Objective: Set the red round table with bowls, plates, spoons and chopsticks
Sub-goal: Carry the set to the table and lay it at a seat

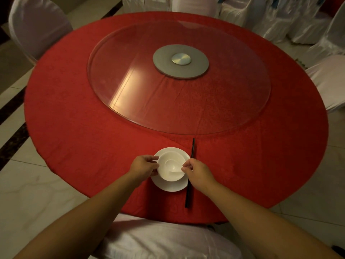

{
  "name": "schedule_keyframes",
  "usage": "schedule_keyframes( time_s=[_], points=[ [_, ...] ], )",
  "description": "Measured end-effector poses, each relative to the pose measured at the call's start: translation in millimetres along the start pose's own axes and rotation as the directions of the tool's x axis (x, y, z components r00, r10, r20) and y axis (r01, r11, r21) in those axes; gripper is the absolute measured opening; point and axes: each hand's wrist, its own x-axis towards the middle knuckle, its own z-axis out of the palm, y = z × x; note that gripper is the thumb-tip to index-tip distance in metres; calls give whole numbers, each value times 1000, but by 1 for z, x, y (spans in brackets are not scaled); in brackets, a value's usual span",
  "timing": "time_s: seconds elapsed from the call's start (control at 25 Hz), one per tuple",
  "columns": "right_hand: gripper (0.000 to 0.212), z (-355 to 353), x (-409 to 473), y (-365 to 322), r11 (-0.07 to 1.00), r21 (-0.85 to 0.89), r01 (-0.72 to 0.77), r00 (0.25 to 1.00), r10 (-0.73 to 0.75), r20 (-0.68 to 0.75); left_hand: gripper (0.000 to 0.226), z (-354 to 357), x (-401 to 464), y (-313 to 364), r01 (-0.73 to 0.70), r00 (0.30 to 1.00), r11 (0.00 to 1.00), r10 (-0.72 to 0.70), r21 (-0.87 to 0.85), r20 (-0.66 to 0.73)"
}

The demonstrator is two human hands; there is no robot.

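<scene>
Red table [74, 128], glass turntable [130, 101] mid-frame. Lower centre: bowl [169, 176] on plate [168, 186], chopsticks [190, 172] just right. Left hand [144, 166] clasps bowl rim; right hand [197, 172] pinches spoon [172, 167] handle. Steady bowl, lay spoon gently, centre bowl.

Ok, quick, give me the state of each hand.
Left hand: closed on the bowl rim.
Right hand: pinching the spoon handle in the bowl.

I see the red round bench [74, 128] carrying a glass turntable [130, 101], a white plate [169, 186] and black chopsticks [189, 193].
</scene>
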Motion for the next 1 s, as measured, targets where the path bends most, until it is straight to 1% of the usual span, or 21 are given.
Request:
schedule_keyframes(
  time_s=[0.32,0.48,0.76,1.0],
  points=[
    [10,4,8,-5,998,-47,-44,998,42,-48,36,3,4,-4,11,1000,1000,-11,-27,7],
    [18,5,10,-2,995,-44,-85,992,80,-98,36,3,5,-6,12,1000,999,-12,-41,9],
    [24,6,12,-2,995,-27,-96,990,92,-106,34,2,3,-4,24,1000,996,-23,-85,12],
    [23,4,11,-1,995,-23,-92,992,90,-89,34,0,2,-3,36,999,996,-35,-83,18]
  ],
)
